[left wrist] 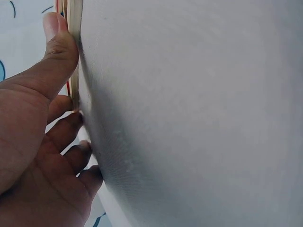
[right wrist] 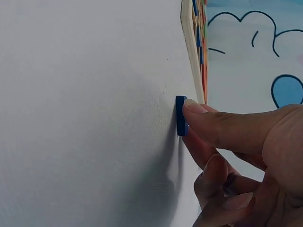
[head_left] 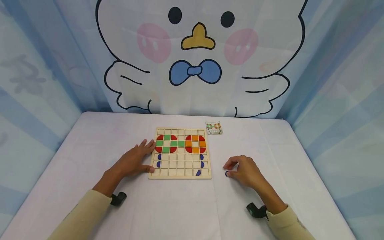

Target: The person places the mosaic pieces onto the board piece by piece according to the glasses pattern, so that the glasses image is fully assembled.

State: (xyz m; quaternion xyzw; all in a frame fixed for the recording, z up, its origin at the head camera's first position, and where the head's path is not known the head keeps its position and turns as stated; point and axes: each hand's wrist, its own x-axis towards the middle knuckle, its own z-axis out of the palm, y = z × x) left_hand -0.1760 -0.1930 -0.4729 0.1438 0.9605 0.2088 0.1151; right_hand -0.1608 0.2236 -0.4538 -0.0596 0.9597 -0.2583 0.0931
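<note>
A square wooden grid board (head_left: 180, 177) lies on the table with red, green, orange and blue flat pieces in its cells. My left hand (head_left: 134, 162) rests at the board's left edge, its fingers spread and its thumb touching the rim near the lower left corner. To the right of the board, my right hand (head_left: 246, 172) pinches a small blue piece (right wrist: 180, 116) low at the table surface. Its full shape is partly covered by the thumb. On the board, a blue piece (head_left: 198, 172) sits in the bottom row toward the right.
A small patterned card (head_left: 214, 128) showing a coloured grid lies beyond the board's upper right corner. White cloth covers the table (head_left: 177, 210). Printed curtains (head_left: 198, 96) stand behind and at both sides. Each wrist carries a black camera (head_left: 256, 210).
</note>
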